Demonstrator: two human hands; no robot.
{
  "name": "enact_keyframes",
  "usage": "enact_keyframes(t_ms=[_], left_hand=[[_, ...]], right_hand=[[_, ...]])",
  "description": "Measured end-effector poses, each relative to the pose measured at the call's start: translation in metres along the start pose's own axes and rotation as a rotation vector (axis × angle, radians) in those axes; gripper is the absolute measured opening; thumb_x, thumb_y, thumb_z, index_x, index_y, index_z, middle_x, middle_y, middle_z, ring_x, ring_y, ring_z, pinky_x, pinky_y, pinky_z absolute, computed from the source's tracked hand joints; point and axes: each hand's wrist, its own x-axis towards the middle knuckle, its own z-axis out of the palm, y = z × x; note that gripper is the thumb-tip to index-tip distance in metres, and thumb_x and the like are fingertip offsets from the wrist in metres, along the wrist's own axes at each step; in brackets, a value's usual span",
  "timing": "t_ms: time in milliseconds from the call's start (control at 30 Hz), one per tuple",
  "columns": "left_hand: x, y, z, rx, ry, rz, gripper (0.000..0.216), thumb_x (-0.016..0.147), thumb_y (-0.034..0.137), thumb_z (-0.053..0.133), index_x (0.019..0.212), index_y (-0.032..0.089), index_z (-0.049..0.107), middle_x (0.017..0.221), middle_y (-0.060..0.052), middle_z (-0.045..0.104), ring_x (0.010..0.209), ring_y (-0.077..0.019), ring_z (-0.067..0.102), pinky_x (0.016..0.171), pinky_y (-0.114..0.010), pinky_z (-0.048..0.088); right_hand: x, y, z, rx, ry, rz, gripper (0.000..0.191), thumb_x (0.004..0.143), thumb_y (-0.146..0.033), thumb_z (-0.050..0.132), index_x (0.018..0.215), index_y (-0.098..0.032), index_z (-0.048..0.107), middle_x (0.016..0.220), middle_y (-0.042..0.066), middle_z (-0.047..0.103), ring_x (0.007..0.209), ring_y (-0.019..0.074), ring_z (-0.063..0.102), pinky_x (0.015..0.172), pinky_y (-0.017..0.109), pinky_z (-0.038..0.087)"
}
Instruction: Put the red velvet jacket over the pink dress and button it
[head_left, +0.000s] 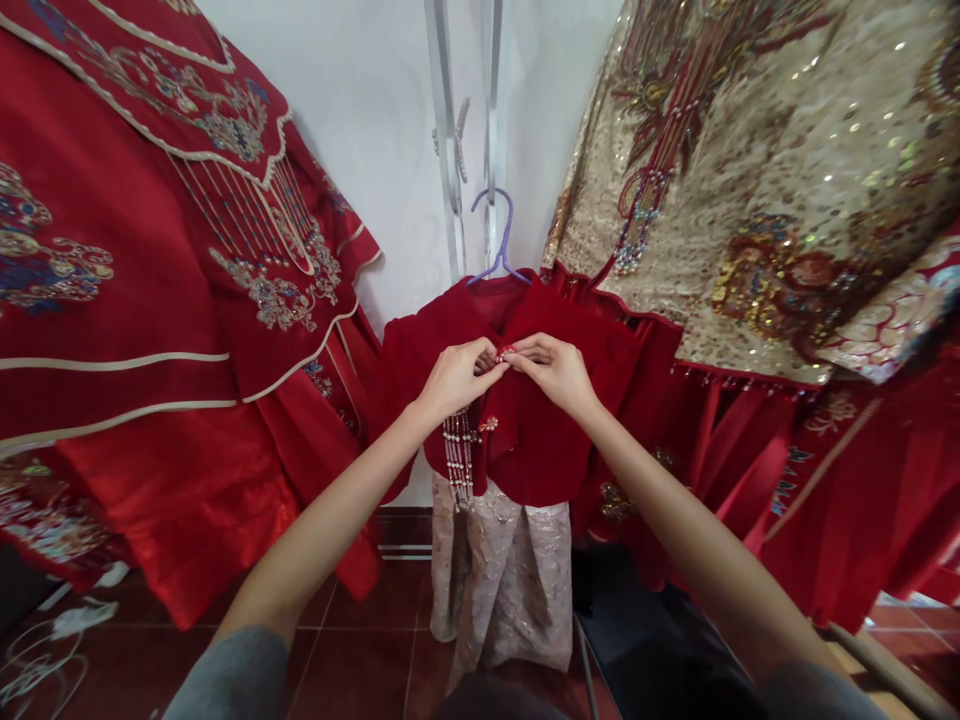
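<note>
A short red velvet jacket [555, 430] hangs in front of me on a purple hanger [501, 240]. My left hand [466, 372] pinches one side of a red beaded frog button [505, 354] at the jacket's front opening. From the other side, my right hand [551, 370] closes its fingertips on the same frog button. The fingertips nearly meet and partly hide it. Lower on the front shows another beaded frog button [487, 425], and a beaded tassel [458, 455] dangles below my left hand. Beneath the jacket hangs a pale, shiny skirt [510, 580].
Embroidered red garments [150, 300] crowd the left, and a gold sequined garment [712, 190] hangs at the right. A metal rack [450, 130] stands against the white wall [345, 100]. White cables [45, 650] lie on the tiled floor [360, 650], with a black object [652, 640] at right.
</note>
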Motion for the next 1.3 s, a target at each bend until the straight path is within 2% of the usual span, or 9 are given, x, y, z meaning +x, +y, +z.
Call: enact_keyframes(t_ms=[267,667,900,967,1033,1100,1167,1233,1300], left_hand=[[0.005,0.000,-0.004,0.087,-0.062,0.016,0.009,0.083,0.029,0.063,0.085,0.020,0.065,0.082,-0.003,0.073,0.072,-0.0173,0.069,0.069,-0.027,0.053],[0.007,0.007,-0.011,0.122,-0.085,0.082,0.009,0.081,0.023,0.059,0.077,0.018,0.065,0.067,0.000,0.068,0.059,-0.0121,0.062,0.058,-0.022,0.043],[0.006,0.014,-0.013,0.290,-0.106,0.216,0.008,0.082,0.017,0.055,0.078,0.019,0.062,0.075,-0.001,0.067,0.069,-0.0146,0.062,0.058,-0.024,0.040],[0.003,0.013,-0.007,0.151,-0.071,0.138,0.007,0.083,0.020,0.055,0.083,0.019,0.061,0.078,-0.001,0.068,0.070,-0.0139,0.063,0.061,-0.023,0.044],[-0.001,0.011,0.003,-0.075,-0.006,-0.007,0.009,0.084,0.023,0.056,0.089,0.018,0.060,0.082,-0.002,0.068,0.071,-0.0133,0.064,0.062,-0.023,0.048],[-0.005,0.007,0.013,-0.310,0.062,-0.146,0.013,0.082,0.025,0.060,0.091,0.017,0.060,0.087,-0.004,0.068,0.074,-0.0139,0.065,0.061,-0.023,0.051],[-0.009,0.003,0.023,-0.541,0.106,-0.269,0.017,0.079,0.029,0.064,0.090,0.015,0.060,0.091,-0.006,0.067,0.074,-0.0143,0.066,0.061,-0.024,0.054],[-0.013,0.001,0.029,-0.740,0.110,-0.363,0.022,0.078,0.033,0.066,0.089,0.015,0.061,0.091,-0.006,0.066,0.071,-0.0135,0.065,0.063,-0.027,0.056],[-0.016,-0.001,0.032,-0.848,0.127,-0.431,0.026,0.080,0.038,0.066,0.090,0.014,0.062,0.087,-0.005,0.066,0.066,-0.0125,0.065,0.065,-0.030,0.058]], right_hand=[[0.003,-0.001,-0.006,0.040,-0.045,0.030,0.031,0.066,-0.040,0.080,0.083,-0.017,0.068,0.087,0.007,0.075,0.083,0.0214,0.072,0.082,0.037,0.057],[0.001,-0.010,-0.010,0.153,-0.094,0.167,0.033,0.058,-0.035,0.084,0.080,-0.015,0.069,0.084,0.006,0.075,0.078,0.0191,0.071,0.080,0.035,0.057],[0.006,-0.005,-0.009,0.056,-0.126,0.074,0.030,0.062,-0.036,0.080,0.078,-0.017,0.063,0.080,0.004,0.070,0.077,0.0169,0.067,0.082,0.035,0.054],[0.000,-0.002,-0.004,0.060,-0.090,0.032,0.034,0.067,-0.040,0.077,0.085,-0.019,0.058,0.085,0.004,0.068,0.081,0.0168,0.065,0.082,0.035,0.055],[-0.013,0.001,0.004,0.056,-0.038,-0.011,0.044,0.071,-0.043,0.073,0.103,-0.021,0.052,0.101,0.006,0.064,0.093,0.0180,0.063,0.083,0.035,0.055],[-0.031,0.006,0.014,-0.009,-0.014,-0.080,0.069,0.070,-0.042,0.074,0.127,-0.025,0.038,0.126,0.011,0.054,0.112,0.0216,0.057,0.090,0.039,0.053],[-0.051,0.012,0.025,-0.162,-0.022,-0.203,0.098,0.066,-0.038,0.078,0.143,-0.025,0.019,0.146,0.016,0.034,0.133,0.0280,0.041,0.103,0.047,0.044],[-0.070,0.021,0.032,-0.315,-0.017,-0.312,0.098,0.071,-0.030,0.072,0.147,-0.023,0.012,0.155,0.017,0.017,0.143,0.0312,0.025,0.109,0.050,0.037],[-0.084,0.028,0.034,-0.397,0.030,-0.315,0.077,0.080,-0.020,0.058,0.146,-0.023,0.019,0.154,0.016,0.022,0.141,0.0284,0.029,0.105,0.047,0.042]])
